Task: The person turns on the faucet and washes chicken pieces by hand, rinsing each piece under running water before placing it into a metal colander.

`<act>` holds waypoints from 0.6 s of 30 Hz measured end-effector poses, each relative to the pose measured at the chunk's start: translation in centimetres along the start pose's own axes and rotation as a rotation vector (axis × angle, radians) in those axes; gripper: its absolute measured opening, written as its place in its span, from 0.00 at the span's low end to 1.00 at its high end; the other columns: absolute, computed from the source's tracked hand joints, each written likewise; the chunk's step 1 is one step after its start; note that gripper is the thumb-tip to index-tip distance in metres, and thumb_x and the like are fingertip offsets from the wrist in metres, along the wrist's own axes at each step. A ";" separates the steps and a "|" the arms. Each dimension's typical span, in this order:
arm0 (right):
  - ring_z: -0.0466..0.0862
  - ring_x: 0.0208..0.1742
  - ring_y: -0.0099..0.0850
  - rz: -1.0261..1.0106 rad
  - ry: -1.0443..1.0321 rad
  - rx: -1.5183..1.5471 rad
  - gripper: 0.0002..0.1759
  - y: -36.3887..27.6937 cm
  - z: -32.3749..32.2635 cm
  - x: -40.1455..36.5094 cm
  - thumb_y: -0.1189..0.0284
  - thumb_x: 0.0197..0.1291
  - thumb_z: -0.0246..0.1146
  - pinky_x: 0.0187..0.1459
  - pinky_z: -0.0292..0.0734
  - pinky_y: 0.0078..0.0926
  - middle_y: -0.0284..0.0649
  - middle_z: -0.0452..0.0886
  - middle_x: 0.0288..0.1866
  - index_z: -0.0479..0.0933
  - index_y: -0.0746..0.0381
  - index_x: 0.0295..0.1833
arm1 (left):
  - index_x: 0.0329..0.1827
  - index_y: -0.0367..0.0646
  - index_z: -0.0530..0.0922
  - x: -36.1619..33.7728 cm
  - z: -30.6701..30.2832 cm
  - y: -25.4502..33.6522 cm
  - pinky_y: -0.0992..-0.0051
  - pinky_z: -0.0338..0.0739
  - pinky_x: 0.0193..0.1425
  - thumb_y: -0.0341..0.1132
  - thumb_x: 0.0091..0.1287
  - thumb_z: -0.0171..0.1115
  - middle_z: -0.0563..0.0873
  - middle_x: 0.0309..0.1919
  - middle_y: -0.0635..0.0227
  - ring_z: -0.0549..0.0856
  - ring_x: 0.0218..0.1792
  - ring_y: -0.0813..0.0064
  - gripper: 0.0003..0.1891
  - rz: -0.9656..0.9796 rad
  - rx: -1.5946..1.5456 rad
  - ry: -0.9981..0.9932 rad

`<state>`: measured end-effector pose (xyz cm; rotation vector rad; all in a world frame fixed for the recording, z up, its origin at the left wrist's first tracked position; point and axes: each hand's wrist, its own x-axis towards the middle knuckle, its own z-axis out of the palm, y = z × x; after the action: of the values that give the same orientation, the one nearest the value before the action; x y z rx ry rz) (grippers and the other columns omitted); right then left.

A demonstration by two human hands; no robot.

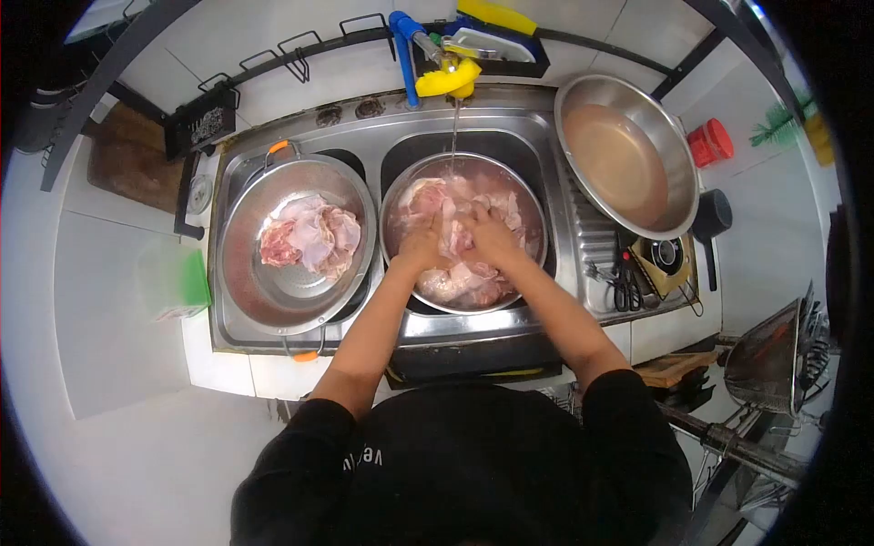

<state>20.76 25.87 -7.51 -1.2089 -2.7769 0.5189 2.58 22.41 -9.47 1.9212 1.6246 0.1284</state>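
Note:
Both hands are down in a steel bowl (pixel 537 264) of cloudy pinkish water, set in the right-hand sink basin. Raw chicken pieces (pixel 469 284) fill much of it. My left hand (pixel 421 247) is at the left of a chicken piece in the middle, its fingertips partly hidden by water and meat. From the other side, my right hand (pixel 492 238) has its fingers curled over the same piece. A thin stream runs from the tap (pixel 451 77) into the bowl's far side.
On the left basin stands a perforated steel pan (pixel 246 287) with orange-tipped handles, holding more raw chicken (pixel 312 237). A large basin of murky water (pixel 614 168) rests on the drainboard at right. Scissors (pixel 626 284), a black ladle (pixel 713 218) and a red cup (pixel 710 143) are nearby.

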 end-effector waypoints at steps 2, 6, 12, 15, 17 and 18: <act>0.67 0.64 0.45 0.164 -0.034 -0.114 0.44 -0.7 0.3 0.6 0.59 0.38 0.72 0.58 0.69 0.41 0.51 0.61 0.66 0.64 0.58 0.63 | 0.73 0.45 0.47 -0.3 -1.0 0.6 0.60 0.56 0.70 0.51 0.38 0.75 0.54 0.71 0.56 0.55 0.70 0.53 0.60 -0.089 0.120 -0.058; 0.73 0.57 0.45 0.099 0.159 0.047 0.36 3.2 1.0 3.9 0.58 0.46 0.69 0.55 0.70 0.42 0.52 0.73 0.53 0.66 0.58 0.61 | 0.70 0.41 0.53 -0.6 0.1 -0.8 0.52 0.62 0.65 0.45 0.39 0.76 0.61 0.68 0.55 0.62 0.67 0.53 0.55 -0.094 0.058 0.064; 0.78 0.45 0.30 0.355 0.321 0.712 0.31 8.3 0.5 8.5 0.64 0.55 0.63 0.45 0.74 0.28 0.46 0.78 0.50 0.64 0.59 0.64 | 0.66 0.39 0.61 -1.8 0.6 -1.4 0.56 0.65 0.64 0.47 0.45 0.73 0.68 0.63 0.51 0.66 0.63 0.51 0.46 -0.064 -0.008 0.154; 0.77 0.55 0.47 0.472 0.380 0.804 0.40 6.7 2.1 8.6 0.47 0.54 0.58 0.55 0.71 0.34 0.54 0.77 0.52 0.59 0.58 0.68 | 0.62 0.35 0.65 -1.2 0.5 -1.5 0.61 0.66 0.63 0.49 0.50 0.69 0.71 0.59 0.46 0.69 0.61 0.50 0.40 -0.082 -0.083 0.208; 0.69 0.63 0.49 0.522 0.290 0.743 0.39 3.6 3.5 8.0 0.46 0.57 0.54 0.62 0.64 0.39 0.52 0.68 0.64 0.54 0.49 0.71 | 0.61 0.33 0.67 -0.9 1.1 -1.6 0.63 0.67 0.63 0.50 0.52 0.67 0.73 0.57 0.44 0.70 0.60 0.50 0.38 -0.104 -0.117 0.234; 0.63 0.67 0.51 0.470 0.268 0.373 0.37 1.5 4.0 7.0 0.47 0.58 0.53 0.64 0.59 0.44 0.49 0.60 0.69 0.53 0.45 0.71 | 0.61 0.32 0.67 -0.7 1.7 -1.8 0.63 0.67 0.63 0.50 0.53 0.67 0.72 0.57 0.44 0.71 0.60 0.50 0.38 -0.070 -0.073 0.299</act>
<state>16.20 30.74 -12.28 -1.6815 -2.0545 0.7927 1.61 21.23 -11.60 1.8548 1.8492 0.4587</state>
